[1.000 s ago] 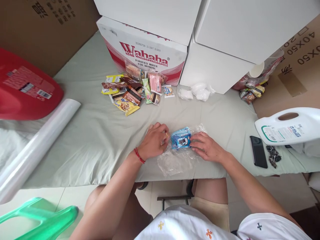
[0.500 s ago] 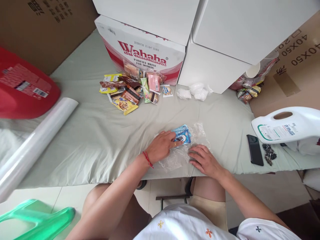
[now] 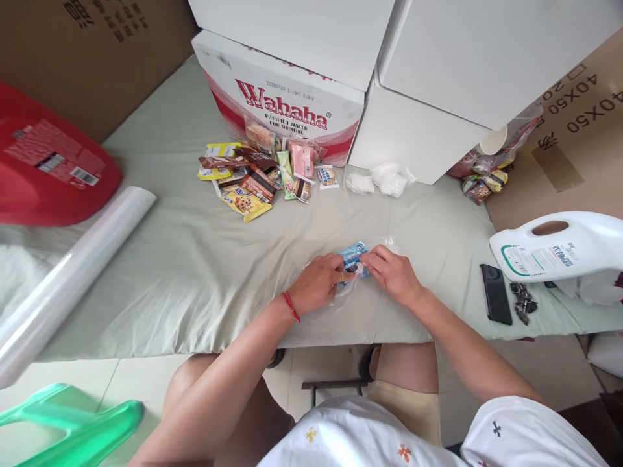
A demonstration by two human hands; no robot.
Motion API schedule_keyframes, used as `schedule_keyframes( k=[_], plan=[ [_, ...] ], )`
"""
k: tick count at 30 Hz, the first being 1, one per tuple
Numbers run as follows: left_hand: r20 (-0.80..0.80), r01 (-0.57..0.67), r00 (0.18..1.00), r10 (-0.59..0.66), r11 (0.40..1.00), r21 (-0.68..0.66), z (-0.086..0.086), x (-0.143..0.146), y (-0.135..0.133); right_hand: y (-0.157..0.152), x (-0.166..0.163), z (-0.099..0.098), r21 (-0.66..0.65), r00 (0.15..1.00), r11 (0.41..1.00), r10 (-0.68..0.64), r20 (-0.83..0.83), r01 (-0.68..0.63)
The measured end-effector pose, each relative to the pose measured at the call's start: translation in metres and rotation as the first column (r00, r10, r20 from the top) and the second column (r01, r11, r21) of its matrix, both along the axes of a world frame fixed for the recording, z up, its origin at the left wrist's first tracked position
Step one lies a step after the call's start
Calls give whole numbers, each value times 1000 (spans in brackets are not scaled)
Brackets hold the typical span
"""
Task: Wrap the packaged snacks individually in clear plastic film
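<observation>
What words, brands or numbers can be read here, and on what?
"Wahaha®": white-and-red box
"PURIFIED WATER FOR DRINKING": same box
"40X50", twice: right carton
Too small or blurred: the box's printed code, the carton's other marks, and print on the left carton, red container, white bottle, snack packets and blue packet.

Left hand (image 3: 318,282), red cord (image 3: 291,306) on wrist, lies over left side of blue packet (image 3: 352,251), fingers touching it. Right hand (image 3: 392,275) at packet's right edge, fingertips bunched, exact grip unclear. Clear plastic (image 3: 389,242) shows around packet, on greenish cloth (image 3: 195,272). Beyond: wrapped snacks (image 3: 257,185) piled by Wahaha box (image 3: 287,97), white bundles (image 3: 389,178) nearby. Far right: white bottle (image 3: 540,250), black phone (image 3: 496,294), keys (image 3: 523,301). Far left: red container (image 3: 53,162), whitish roll (image 3: 78,279).
</observation>
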State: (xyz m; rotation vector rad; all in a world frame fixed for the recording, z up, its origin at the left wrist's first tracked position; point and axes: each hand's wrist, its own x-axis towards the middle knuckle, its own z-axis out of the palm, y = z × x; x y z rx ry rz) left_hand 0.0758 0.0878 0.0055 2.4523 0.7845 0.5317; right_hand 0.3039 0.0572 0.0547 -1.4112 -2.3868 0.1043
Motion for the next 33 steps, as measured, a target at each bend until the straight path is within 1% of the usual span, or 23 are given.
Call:
schedule_keyframes(
  k=[2, 4, 7, 9, 11, 13, 15, 17, 18, 19, 20, 22, 23, 24, 26, 28, 31, 33],
  plan=[
    [27, -2, 1000, 3, 999, -41, 2, -2, 1, 18, 0, -4, -98, 999, 995, 31, 45, -26],
    [85, -30, 996, 40, 992, -126, 6, -7, 1, 32, -1, -7, -214, 997, 975, 61, 35, -52],
    [217, -85, 964, 155, 950, -300, 15, -18, -5, 43, -3, -10, -339, 998, 939, 60, -9, -59],
    [278, -120, 933, 226, 928, -353, 21, -23, -13, 44, -6, -11, -373, 999, 927, 40, -18, -44],
    [280, -192, 918, 280, 934, -302, 24, -24, -24, 43, -9, -11, -384, 1000, 923, 22, -17, -27],
    [232, -303, 907, 352, 927, -223, 22, -22, -33, 41, -10, -11, -394, 1000, 919, 9, -27, -19],
    [177, -427, 867, 466, 877, -218, 18, -19, -37, 41, -10, -11, -414, 997, 910, 0, -73, -30],
    [95, -551, 802, 590, 792, -263, 14, -17, -33, 43, -8, -11, -469, 985, 881, -18, -170, -65],
    [37, -610, 769, 639, 749, -260, 12, -17, -30, 44, -5, -11, -514, 973, 854, -43, -228, -83],
    [-26, -660, 739, 673, 717, -224, 10, -17, -25, 45, -3, -11, -567, 955, 817, -79, -285, -102],
    [-84, -695, 717, 692, 701, -159, 9, -18, -21, 46, 0, -12, -622, 934, 773, -122, -335, -122],
    [-164, -709, 697, 698, 705, -12, 9, -19, -15, 49, 7, -14, -712, 893, 682, -202, -401, -165],
    [-186, -698, 698, 692, 715, 39, 8, -19, -13, 50, 10, -15, -739, 878, 648, -229, -420, -184],
    [-197, -684, 703, 683, 726, 72, 8, -20, -12, 51, 13, -17, -754, 865, 626, -251, -435, -197],
    [-203, -671, 706, 678, 733, 112, 7, -22, -11, 54, 17, -21, -760, 841, 620, -295, -453, -192],
    [-188, -678, 695, 693, 720, 149, 7, -26, -10, 56, 19, -27, -750, 826, 643, -332, -456, -155],
    [-111, -735, 648, 753, 657, 167, 12, -34, -7, 59, 18, -33, -740, 838, 664, -339, -427, -109],
    [-7, -774, 623, 782, 617, 142, 20, -37, -7, 60, 16, -33, -741, 852, 664, -330, -406, -96]
  ],
)
